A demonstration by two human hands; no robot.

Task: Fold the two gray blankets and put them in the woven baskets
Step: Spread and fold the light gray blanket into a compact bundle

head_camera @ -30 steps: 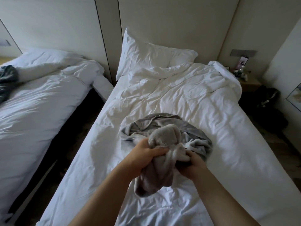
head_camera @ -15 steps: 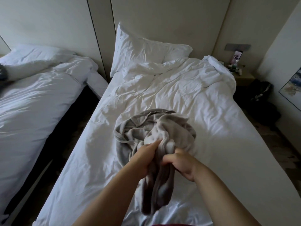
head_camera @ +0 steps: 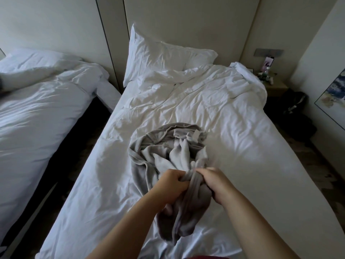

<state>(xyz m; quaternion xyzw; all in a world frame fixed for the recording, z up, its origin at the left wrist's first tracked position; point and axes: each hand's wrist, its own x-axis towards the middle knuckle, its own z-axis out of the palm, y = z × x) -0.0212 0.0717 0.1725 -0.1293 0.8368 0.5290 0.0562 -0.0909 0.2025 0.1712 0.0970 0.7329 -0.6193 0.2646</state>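
Observation:
A crumpled gray blanket (head_camera: 164, 146) lies in a heap on the white bed (head_camera: 233, 128) in front of me. My left hand (head_camera: 170, 186) and my right hand (head_camera: 217, 182) both grip a bunched edge of it, close together, lifted a little above the sheet. Part of the blanket hangs down between my forearms. A small white label shows on the far side of the heap. At the far left edge, a sliver of dark cloth (head_camera: 1, 85) lies on the second bed; I cannot tell what it is. No woven basket is in view.
A second white bed (head_camera: 37, 113) stands to the left across a dark floor gap. A pillow (head_camera: 164, 58) leans on the headboard wall. A nightstand (head_camera: 274, 86) with small items and a dark bag (head_camera: 295, 103) sit at the right, near a framed picture (head_camera: 334, 101).
My hands have shifted along the blanket's edge and now grip it side by side. The heap has been pulled toward me and turned, showing a white label. My view moved right.

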